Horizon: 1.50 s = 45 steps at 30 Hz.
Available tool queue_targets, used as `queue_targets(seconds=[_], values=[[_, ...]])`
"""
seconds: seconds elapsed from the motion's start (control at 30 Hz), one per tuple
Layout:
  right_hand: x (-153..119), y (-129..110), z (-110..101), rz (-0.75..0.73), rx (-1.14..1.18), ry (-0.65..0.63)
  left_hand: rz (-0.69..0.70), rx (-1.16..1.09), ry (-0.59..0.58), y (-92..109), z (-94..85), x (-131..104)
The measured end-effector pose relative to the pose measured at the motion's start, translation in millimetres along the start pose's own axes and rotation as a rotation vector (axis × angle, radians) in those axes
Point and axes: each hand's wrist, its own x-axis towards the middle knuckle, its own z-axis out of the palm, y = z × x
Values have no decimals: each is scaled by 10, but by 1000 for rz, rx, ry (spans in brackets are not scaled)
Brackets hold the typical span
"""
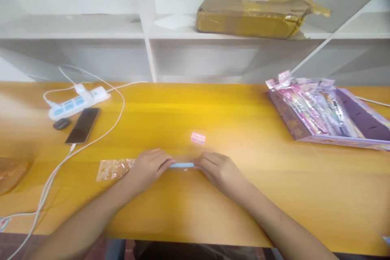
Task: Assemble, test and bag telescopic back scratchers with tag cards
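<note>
A slim light blue pen [182, 165] lies level between my two hands, just above or on the table; its ends are hidden in my fingers. My left hand [149, 166] is closed on its left end, and my right hand [217, 167] pinches the right end. A clear plastic sleeve [112, 170] lies flat beside my left hand, its right part covered by that hand. Beyond my hands, a small pink printed card [198, 137] rests on the wooden table [189, 211].
At the right, a purple open box [344, 142] holds several wrapped packets [317, 109]. On the left are a white power strip [79, 103], a phone [83, 126], a small black case [61, 124] and white cables [50, 178]. A taped parcel [252, 16] sits on the shelf behind.
</note>
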Motion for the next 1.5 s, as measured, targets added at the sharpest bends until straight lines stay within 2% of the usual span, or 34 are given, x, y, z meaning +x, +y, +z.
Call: queue_targets(seconds=[0.13, 0.27, 0.43, 0.67, 0.83, 1.07, 1.17, 1.27, 1.37, 1.43, 1.5], values=[[-5, -47, 23, -41, 1, -10, 121, 90, 57, 73, 20, 11], [-15, -92, 74, -35, 114, -38, 200, 49, 18, 152, 83, -17], [-15, -69, 121, 62, 289, -82, 238, -15, -2, 186, 116, -38], [29, -140, 181, 144, 401, -161, 302, 10, -13, 237, 143, -64], [65, -216, 205, 163, 468, -236, 262, 159, -35, 209, 147, -83], [112, -448, 175, 376, 699, -297, 141, 130, -110, 156, 53, -37], [100, -450, 185, 594, 951, -250, 150, 50, -112, 137, -42, -14], [97, -370, 196, 800, 1244, -135, 191, 36, -44, 99, -122, -6], [112, -293, 179, 816, 1390, -94, 182, 92, -52, 65, -135, 2], [115, -275, 162, 797, 1414, -106, 156, 118, -81, 45, -108, 10], [103, -282, 158, 770, 1413, -124, 116, 107, -59, 13, -75, 18]])
